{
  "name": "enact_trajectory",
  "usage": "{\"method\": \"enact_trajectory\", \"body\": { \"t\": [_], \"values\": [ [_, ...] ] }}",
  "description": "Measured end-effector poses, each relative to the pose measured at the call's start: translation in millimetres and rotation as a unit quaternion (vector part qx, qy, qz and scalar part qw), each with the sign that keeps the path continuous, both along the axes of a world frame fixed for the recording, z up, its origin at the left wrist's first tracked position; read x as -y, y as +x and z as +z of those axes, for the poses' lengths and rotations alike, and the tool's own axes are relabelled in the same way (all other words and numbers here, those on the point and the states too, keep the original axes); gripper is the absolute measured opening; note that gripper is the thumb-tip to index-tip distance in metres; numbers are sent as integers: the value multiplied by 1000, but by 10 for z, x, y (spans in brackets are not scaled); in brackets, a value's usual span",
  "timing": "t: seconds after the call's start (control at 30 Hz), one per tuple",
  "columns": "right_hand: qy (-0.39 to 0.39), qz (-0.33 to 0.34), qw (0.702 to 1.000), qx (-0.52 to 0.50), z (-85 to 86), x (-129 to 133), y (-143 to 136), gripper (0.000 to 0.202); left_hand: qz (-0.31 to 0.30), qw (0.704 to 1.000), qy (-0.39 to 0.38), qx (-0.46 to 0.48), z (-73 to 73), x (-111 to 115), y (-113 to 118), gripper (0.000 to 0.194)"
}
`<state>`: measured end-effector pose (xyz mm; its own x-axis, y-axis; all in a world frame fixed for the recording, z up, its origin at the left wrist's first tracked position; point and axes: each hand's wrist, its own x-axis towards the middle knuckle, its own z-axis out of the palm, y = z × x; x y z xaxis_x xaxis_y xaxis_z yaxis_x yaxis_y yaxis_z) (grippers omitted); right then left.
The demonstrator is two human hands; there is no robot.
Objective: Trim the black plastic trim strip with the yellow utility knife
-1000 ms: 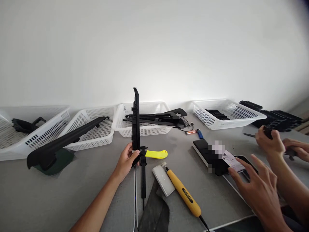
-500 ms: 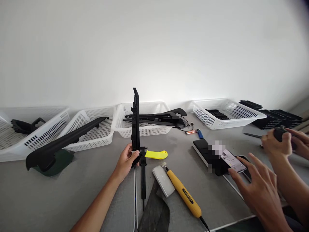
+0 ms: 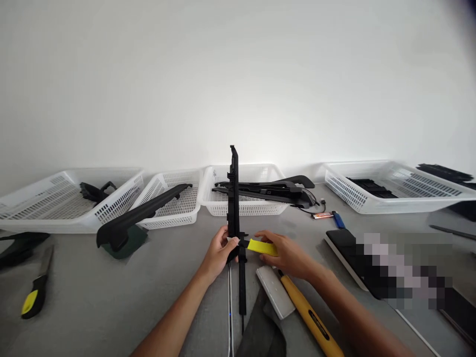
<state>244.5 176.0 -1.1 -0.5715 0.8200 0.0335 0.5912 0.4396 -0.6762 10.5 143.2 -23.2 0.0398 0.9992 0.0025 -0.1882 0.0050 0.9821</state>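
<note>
Upright in my left hand [image 3: 219, 252] is a long, narrow black plastic part [image 3: 233, 193] with clips along its edge, gripped near its lower end. My right hand [image 3: 292, 254] closes around the yellow handle of a knife [image 3: 262, 247]. The knife's dark neck points left, and a pale tip, perhaps its blade, shows by my left thumb. A black caliper [image 3: 242, 287] lies just behind and below the part. Nearest my right forearm are a white block-like box [image 3: 275, 292] and a yellow corded tool [image 3: 310, 317].
White baskets [image 3: 178, 220] line the wall, several holding black parts. A long black trim piece [image 3: 141, 215] leans on one. Another knife [image 3: 35, 295] lies at left, dark cloth [image 3: 264, 329] in front. A blue lighter-like object [image 3: 338, 219] and a black-and-white device [image 3: 342, 253] lie at right.
My right hand has moved left from over the phone to the yellow knife handle. My view has turned right to left, so things sit further right; the co-worker's hands have left view.
</note>
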Motion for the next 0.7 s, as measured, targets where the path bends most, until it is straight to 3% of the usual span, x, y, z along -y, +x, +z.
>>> {"method": "enact_trajectory", "body": {
  "t": [0.1,0.2,0.53,0.7],
  "values": [
    [16,-12,999,-50,-26,32,27,35,-4,1000,-6,4,-9,1,12,53],
    [-21,8,996,-90,-7,53,92,23,-11,1000,-17,8,3,5,8,51],
    [-62,10,992,-108,-38,-24,226,31,26,996,-36,73,12,-3,-26,39],
    [-28,-41,992,-118,-37,-9,192,34,23,995,-48,79,27,-9,-35,41]
  ]
}}
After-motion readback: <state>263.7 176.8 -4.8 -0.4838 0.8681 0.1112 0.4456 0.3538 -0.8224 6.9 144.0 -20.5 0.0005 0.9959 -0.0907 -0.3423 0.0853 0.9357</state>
